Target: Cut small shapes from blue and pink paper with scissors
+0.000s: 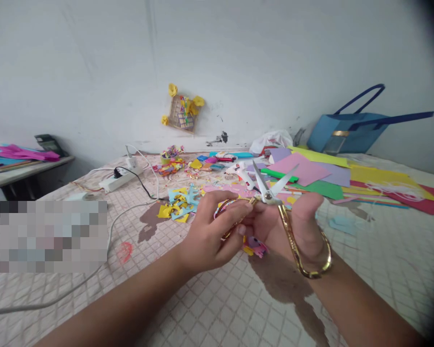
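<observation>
Head view: a corded piece (232,228) in thin, curved bands sits between the two hands, raised over the bench-top. The left hand (217,226) is closed on it, fingertips pinching its far end. That end lies just left of the pivot of the gold-handled scissors (268,196), so the left hand is the nearer to most of the bands, while the fingers of the right hand (292,226) seem to meet only the tip; their exact contact is hidden. The right hand, palm partly up, holds the scissors with its thumb through a handle loop. Their long axis runs from the wrist outward and a little left, and the blades stand parted in a V that opens away from the person, beyond the bands rather than around them. Below, between the hands, shows a small purple and yellow shape (256,245); whether it is joined to the bands I cannot tell.

Beneath is a bench (202,303) under a pale, checked, stained cover. Past the left hand lie blue and yellow scraps (181,203); beyond the blades, a white glue gun (243,174), with coloured sheets (300,168) spread to the right. A power strip (118,179) sits at the left, and a blue bag (347,132) at the far right, against a grey wall (94,58) bearing a flowered hanging (184,114). A pixelated patch hides part of the left side.
</observation>
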The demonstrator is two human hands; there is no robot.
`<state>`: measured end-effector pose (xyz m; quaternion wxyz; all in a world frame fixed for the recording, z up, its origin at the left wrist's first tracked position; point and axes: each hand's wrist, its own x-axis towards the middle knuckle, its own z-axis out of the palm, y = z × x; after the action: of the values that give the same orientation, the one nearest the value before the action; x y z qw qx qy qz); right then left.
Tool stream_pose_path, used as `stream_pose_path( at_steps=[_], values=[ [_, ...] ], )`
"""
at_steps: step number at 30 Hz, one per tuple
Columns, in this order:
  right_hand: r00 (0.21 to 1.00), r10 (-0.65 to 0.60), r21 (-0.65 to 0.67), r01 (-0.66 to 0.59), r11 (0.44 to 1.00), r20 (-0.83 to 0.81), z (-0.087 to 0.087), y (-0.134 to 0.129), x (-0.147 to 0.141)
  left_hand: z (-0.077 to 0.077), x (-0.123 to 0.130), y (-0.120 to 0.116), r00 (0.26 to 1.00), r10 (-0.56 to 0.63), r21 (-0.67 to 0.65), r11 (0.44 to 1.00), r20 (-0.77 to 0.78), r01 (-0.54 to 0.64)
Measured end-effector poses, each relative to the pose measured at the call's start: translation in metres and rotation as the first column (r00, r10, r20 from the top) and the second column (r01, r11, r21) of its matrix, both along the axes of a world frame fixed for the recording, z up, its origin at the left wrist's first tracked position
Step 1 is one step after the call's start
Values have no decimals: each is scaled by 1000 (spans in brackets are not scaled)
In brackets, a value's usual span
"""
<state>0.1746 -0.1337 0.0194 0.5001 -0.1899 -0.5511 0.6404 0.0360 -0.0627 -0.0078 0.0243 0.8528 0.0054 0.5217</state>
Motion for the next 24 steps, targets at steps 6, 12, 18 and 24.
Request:
stream_pose_path(
  at_steps=[6,12,18,24],
  values=[
    [995,-85,53,88,995,-53,0,-2,2,0,1,2,998,52,44,998,-44,-50],
    [981,-125,35,132,991,-151,-2,-1,11,6,0,2,988,154,135,980,-26,-149],
    [952,-225,4,230,973,-208,0,-1,13,10,-4,5,985,172,186,968,-2,-168],
    [937,-267,-20,269,963,-228,-3,2,15,9,-6,6,987,159,206,965,28,-162]
  ],
)
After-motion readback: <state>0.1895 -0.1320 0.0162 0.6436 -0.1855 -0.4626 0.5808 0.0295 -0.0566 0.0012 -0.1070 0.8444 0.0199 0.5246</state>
